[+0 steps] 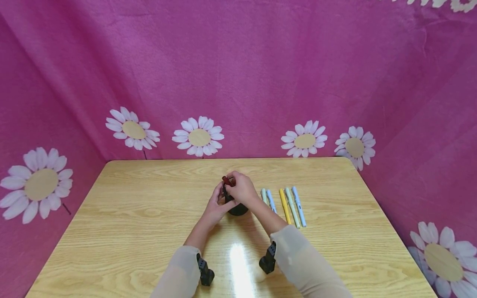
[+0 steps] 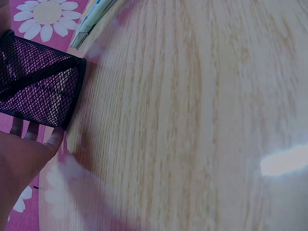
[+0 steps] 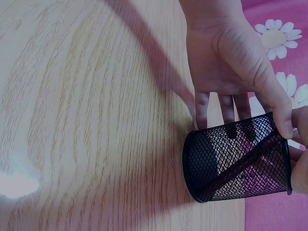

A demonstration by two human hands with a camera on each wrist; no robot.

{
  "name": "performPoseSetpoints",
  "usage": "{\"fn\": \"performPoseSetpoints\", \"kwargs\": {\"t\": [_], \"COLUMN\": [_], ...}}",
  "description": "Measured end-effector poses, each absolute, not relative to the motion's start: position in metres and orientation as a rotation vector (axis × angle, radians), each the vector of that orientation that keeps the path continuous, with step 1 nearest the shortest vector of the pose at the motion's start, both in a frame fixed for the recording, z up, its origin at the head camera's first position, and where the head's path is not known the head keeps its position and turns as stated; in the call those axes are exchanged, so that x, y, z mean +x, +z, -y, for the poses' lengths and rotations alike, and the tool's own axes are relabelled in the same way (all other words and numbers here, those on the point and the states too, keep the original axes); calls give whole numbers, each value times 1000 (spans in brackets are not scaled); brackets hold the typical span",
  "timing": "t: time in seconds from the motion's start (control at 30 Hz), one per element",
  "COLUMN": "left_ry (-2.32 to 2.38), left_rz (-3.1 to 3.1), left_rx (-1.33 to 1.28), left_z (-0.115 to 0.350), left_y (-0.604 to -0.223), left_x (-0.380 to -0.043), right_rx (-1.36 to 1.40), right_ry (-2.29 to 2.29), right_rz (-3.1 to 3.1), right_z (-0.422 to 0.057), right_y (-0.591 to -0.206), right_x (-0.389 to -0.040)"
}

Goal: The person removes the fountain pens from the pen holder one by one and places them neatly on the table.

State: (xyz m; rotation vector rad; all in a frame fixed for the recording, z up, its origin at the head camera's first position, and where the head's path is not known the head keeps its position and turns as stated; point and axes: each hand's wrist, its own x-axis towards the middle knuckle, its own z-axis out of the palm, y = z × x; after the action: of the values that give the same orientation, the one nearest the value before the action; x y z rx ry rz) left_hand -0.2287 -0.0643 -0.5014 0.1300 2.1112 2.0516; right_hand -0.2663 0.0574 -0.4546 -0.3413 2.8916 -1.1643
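A black mesh pen holder [image 1: 238, 211] stands upright on the wooden table. Round its side curl the fingers of my left hand [image 1: 215, 210], with the thumb near the rim in the right wrist view. Over the holder's mouth, my right hand [image 1: 243, 188] pinches a dark red pen [image 1: 225, 180] by its upper part. Through the mesh of the pen holder [image 3: 231, 163], a dark pen-shaped thing [image 3: 240, 168] slants from rim to base. Only a bit of my right hand [image 3: 301, 168] shows at that view's edge.
Right of the holder lie a yellow pen [image 1: 285, 206], a pale green pen [image 1: 292, 207] and a light blue pen [image 1: 299, 207], side by side. Another green pen [image 1: 263, 195] and blue pen [image 1: 271, 201] lie partly behind my right forearm. A pink flowered curtain [image 1: 238, 82] borders the table.
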Motion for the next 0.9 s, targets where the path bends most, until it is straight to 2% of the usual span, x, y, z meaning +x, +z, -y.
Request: {"fn": "performPoseSetpoints", "kwargs": {"t": [0.13,0.37,0.63,0.9], "left_ry": [2048,2073,2057,2042], "left_rz": [-2112,-2126,-2063,-2057], "left_rx": [133,129,148,147], "left_z": [64,64,66,66], "left_y": [-488,-512,-488,-487], "left_x": [-223,-234,-222,-222], "right_rx": [-354,-376,-407,-353], "right_ry": [-1176,-1192,-1212,-1278], "right_rz": [-2884,-2874,-2890,-2818], "right_z": [-58,-58,-57,-59], "right_y": [-456,-456,-456,-453], "right_x": [-268,-268,-267,-265]}}
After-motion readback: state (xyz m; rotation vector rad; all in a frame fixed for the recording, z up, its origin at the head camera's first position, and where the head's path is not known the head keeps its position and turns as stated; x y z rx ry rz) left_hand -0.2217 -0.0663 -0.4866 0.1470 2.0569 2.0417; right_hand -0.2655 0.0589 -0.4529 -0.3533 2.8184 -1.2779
